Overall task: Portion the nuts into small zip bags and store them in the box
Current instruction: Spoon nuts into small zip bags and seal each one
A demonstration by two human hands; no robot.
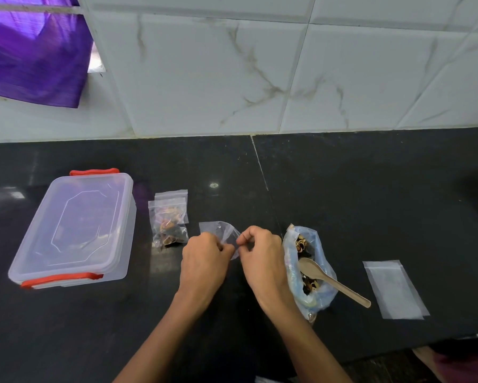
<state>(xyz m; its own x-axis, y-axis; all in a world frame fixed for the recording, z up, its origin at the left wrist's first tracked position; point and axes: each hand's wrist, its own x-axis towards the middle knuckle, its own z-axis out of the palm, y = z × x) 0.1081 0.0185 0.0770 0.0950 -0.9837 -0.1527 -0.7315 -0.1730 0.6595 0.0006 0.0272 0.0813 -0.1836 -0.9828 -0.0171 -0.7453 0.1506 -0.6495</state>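
Both hands, left hand (204, 255) and right hand (262, 250), pinch an empty zip bag (221, 233) open; two filled bags (170, 219) wait beside the closed box (75, 228), unstored.

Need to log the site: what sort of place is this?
Most likely a home kitchen counter: a dark polished stone worktop against a white marbled tile wall, with a clip-lid plastic box and a wooden spoon in a bag of nuts.
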